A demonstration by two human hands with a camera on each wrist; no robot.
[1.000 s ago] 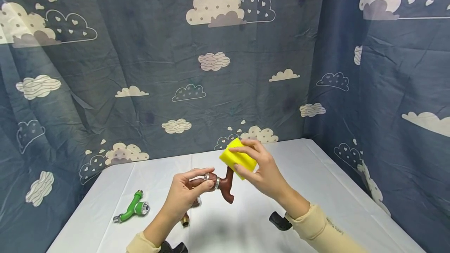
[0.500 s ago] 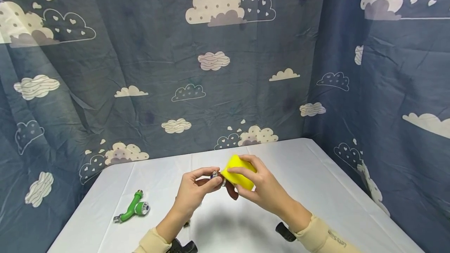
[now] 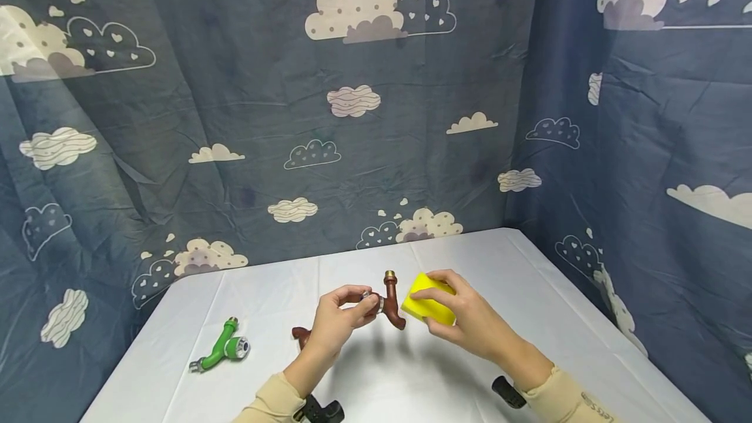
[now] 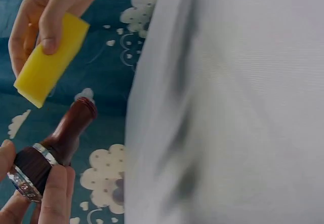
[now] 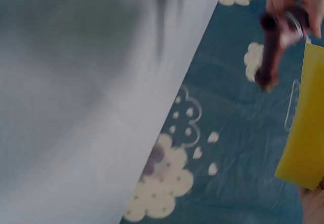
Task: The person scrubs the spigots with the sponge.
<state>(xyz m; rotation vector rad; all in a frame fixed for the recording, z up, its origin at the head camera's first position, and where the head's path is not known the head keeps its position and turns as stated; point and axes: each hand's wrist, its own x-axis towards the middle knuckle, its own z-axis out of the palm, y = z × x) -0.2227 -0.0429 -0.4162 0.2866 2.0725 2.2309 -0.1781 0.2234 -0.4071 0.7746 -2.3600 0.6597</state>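
Observation:
My left hand (image 3: 336,322) pinches the ribbed, silver-ringed knob of a reddish-brown tap (image 3: 391,303), held above the white table. The tap's brass threaded end points up and its spout curves down to the right in the head view. Just right of it, my right hand (image 3: 482,324) grips a yellow sponge (image 3: 431,299) between thumb and fingers. A gap separates sponge and tap. In the left wrist view the sponge (image 4: 53,59) sits beyond the tap's threaded end. From the right wrist, the tap (image 5: 276,46) looks blurred.
A green tap (image 3: 225,346) with a silver knob lies on the table's left side. Another brown tap (image 3: 301,335) lies partly hidden behind my left wrist. The white table (image 3: 529,318) meets a dark blue cloud-print curtain (image 3: 247,103) at the back and right.
The sponge was against the tap and has moved right, off it, baring the threaded end. My left hand has shifted right with the tap. The second brown tap shows more.

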